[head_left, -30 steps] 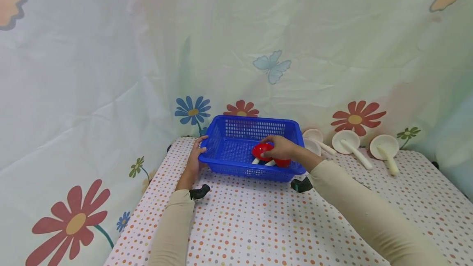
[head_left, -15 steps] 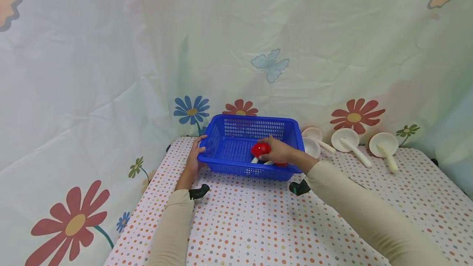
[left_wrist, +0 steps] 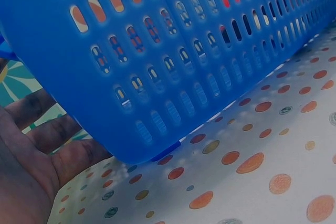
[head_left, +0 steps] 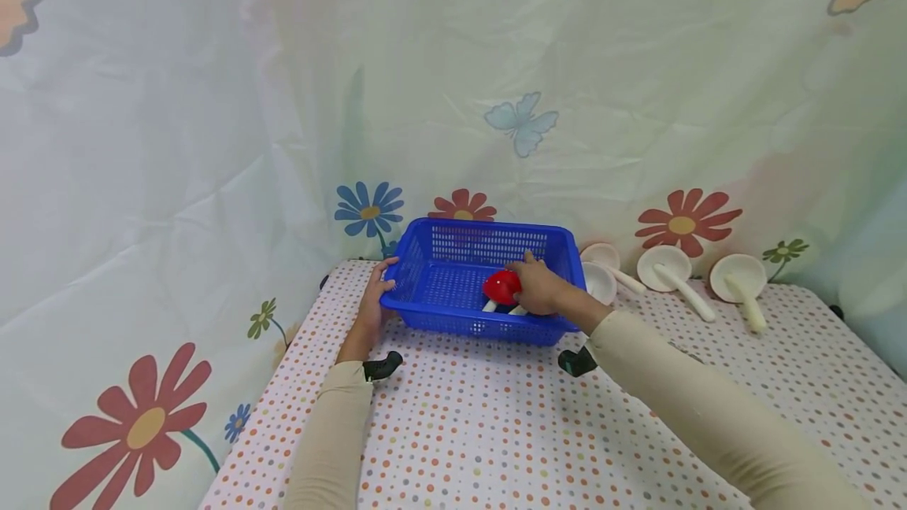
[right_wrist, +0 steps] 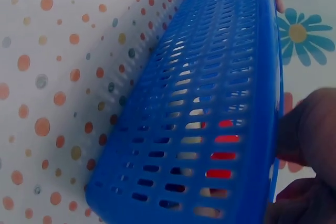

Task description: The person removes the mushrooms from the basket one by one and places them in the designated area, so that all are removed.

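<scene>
A blue plastic basket [head_left: 439,319] with slotted walls stands on the table, near the back. My left hand [head_left: 372,301] rests at its left end; in the left wrist view, my fingers [left_wrist: 60,129] lie fairly straight along the outside of the end wall. Inside the basket's right half lie ladles, the backs of their bowls red and their handles white. My right hand [head_left: 540,287] reaches in there, thumb side at the edge of one red ladle [head_left: 501,287]. I cannot tell whether it grips a ladle, as the hand covers what lies beneath it. Red shows through the slots in both wrist views.
To the basket's right, several ladles lie with white bowl insides up, among them one ladle [head_left: 673,274] and another at the far right [head_left: 738,286]. The table [head_left: 453,423] has a dotted cloth. A flowered curtain [head_left: 602,101] hangs right behind.
My right hand has shifted slightly right off the red ladle it covered half a second ago, now lower over the basket's right part. My left hand and the basket stay put.
</scene>
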A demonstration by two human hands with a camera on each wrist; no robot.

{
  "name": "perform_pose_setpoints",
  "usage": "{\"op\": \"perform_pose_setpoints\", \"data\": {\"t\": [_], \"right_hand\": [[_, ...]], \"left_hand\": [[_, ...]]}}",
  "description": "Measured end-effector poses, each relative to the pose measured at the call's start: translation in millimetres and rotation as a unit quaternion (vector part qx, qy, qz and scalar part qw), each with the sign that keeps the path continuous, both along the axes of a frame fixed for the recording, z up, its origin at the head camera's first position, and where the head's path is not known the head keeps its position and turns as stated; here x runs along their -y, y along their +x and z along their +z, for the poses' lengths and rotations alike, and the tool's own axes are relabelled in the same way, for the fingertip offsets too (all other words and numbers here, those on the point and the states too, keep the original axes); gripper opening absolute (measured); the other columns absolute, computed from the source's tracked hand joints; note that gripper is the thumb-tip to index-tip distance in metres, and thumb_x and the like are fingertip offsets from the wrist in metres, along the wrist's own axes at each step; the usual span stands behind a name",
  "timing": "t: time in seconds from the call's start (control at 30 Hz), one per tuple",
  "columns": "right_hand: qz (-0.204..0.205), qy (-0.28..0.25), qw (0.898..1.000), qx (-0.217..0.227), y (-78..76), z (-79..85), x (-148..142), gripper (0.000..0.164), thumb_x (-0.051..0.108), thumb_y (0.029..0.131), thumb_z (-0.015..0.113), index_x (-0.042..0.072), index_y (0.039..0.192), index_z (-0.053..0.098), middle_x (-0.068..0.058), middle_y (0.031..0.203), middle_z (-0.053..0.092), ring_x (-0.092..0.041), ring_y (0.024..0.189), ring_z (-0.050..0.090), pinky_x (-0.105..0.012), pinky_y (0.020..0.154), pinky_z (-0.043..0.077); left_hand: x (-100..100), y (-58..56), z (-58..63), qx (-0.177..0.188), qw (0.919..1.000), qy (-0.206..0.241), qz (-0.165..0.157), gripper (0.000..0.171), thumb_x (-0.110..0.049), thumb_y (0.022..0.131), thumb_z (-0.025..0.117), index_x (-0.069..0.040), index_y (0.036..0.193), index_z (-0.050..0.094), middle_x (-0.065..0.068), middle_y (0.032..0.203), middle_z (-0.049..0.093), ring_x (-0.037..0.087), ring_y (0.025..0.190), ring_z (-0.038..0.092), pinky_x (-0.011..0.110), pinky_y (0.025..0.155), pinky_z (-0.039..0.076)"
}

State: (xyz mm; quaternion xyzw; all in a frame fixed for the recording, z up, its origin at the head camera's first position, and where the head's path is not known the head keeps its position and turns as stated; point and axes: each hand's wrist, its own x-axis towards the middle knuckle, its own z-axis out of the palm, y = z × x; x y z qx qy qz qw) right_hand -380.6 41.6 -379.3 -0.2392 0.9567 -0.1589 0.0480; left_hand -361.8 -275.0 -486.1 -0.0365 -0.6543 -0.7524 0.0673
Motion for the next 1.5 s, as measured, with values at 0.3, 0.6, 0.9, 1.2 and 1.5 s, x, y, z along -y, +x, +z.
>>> {"op": "perform_pose_setpoints", "data": {"t": [0.3,0.6,0.9,1.2,1.5], "right_hand": [[-0.051,-0.055,0.996,-0.037,-6.3,4.6,-24.1,0.052,0.004,0.091,0.050,-0.007,0.141,0.044,-0.030,0.134,0.057,-0.042,0.115,0.061,-0.054,0.095,0.050],[-0.062,-0.061,0.992,-0.090,-18.8,5.6,-34.7,0.038,-0.001,0.085,0.055,-0.011,0.120,0.063,-0.029,0.116,0.067,-0.035,0.094,0.067,-0.047,0.082,0.055],[-0.065,-0.058,0.989,-0.116,-23.4,0.6,-38.2,0.022,0.003,0.085,0.059,-0.004,0.097,0.076,-0.020,0.095,0.074,-0.023,0.074,0.067,-0.041,0.067,0.057],[-0.072,-0.082,0.986,-0.124,-26.1,-5.3,-42.1,0.019,0.004,0.086,0.056,-0.003,0.084,0.073,-0.011,0.072,0.068,-0.017,0.058,0.056,-0.031,0.053,0.047],[-0.057,-0.147,0.971,-0.182,-26.3,-6.5,-42.4,0.021,0.007,0.087,0.058,-0.003,0.092,0.077,-0.017,0.090,0.074,-0.025,0.078,0.067,-0.041,0.068,0.055]], "left_hand": [[1.0,0.5,0.9,0.007,1.0000,0.001,0.001,0.050,-0.028,0.094,0.041,-0.034,0.144,0.039,0.007,0.154,0.034,0.041,0.130,0.048,0.045,0.090,0.050],[-0.7,1.1,3.0,0.007,1.0000,0.003,0.004,0.051,-0.027,0.094,0.041,-0.032,0.145,0.039,0.010,0.155,0.033,0.042,0.129,0.048,0.043,0.088,0.050],[-0.7,0.0,2.1,0.006,1.0000,0.000,0.004,0.050,-0.028,0.094,0.041,-0.035,0.143,0.040,0.008,0.153,0.035,0.041,0.130,0.048,0.044,0.089,0.050],[-1.5,0.2,2.2,0.006,1.0000,-0.003,0.004,0.050,-0.028,0.094,0.041,-0.036,0.143,0.039,0.006,0.154,0.034,0.040,0.131,0.047,0.045,0.090,0.049],[0.8,0.9,2.3,0.011,0.9999,-0.008,-0.002,0.050,-0.029,0.096,0.040,-0.034,0.145,0.038,0.009,0.156,0.032,0.042,0.132,0.046,0.044,0.092,0.049]]}}
